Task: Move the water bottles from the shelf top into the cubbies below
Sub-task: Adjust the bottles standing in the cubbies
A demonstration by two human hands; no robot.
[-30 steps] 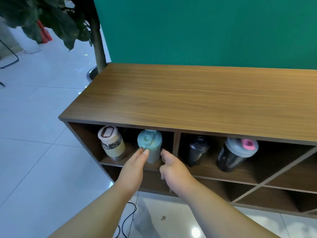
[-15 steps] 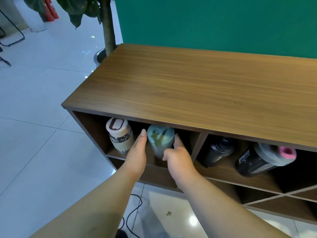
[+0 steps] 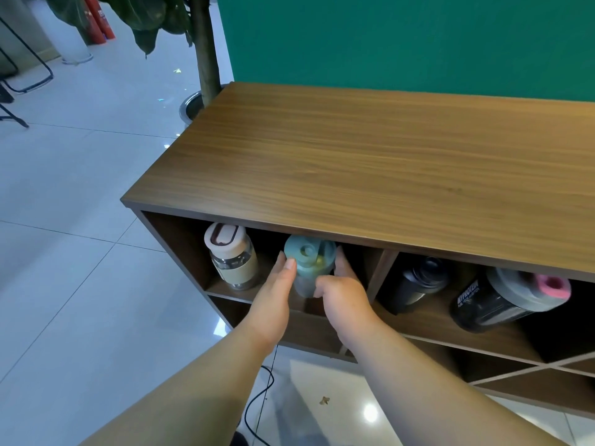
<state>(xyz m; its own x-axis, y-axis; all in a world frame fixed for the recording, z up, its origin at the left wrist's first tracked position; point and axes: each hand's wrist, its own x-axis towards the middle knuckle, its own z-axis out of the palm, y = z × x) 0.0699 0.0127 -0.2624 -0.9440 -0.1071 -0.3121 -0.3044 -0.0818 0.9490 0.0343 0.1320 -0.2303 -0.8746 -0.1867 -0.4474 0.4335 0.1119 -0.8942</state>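
Note:
A teal-lidded bottle (image 3: 307, 262) stands in the left cubby of the wooden shelf (image 3: 370, 162). My left hand (image 3: 273, 297) presses against its left side and my right hand (image 3: 341, 294) wraps its right side, so both hold it. Left of it in the same cubby stands a clear bottle with a cream lid and sleeve (image 3: 231, 255). The cubby to the right holds a black bottle (image 3: 415, 281) and a dark shaker with a grey lid and pink cap (image 3: 512, 297). Nothing stands on the shelf top.
A green wall (image 3: 402, 40) backs the shelf. A potted plant's trunk (image 3: 206, 49) rises at the shelf's back left corner. Lower cubbies with diagonal dividers (image 3: 515, 371) sit on the right. A black cable (image 3: 257, 400) lies on the white tiled floor below my arms.
Both hands have closed in on the teal-lidded bottle, from fingers spread beside it to gripping its sides. The view has shifted left and nearer the shelf.

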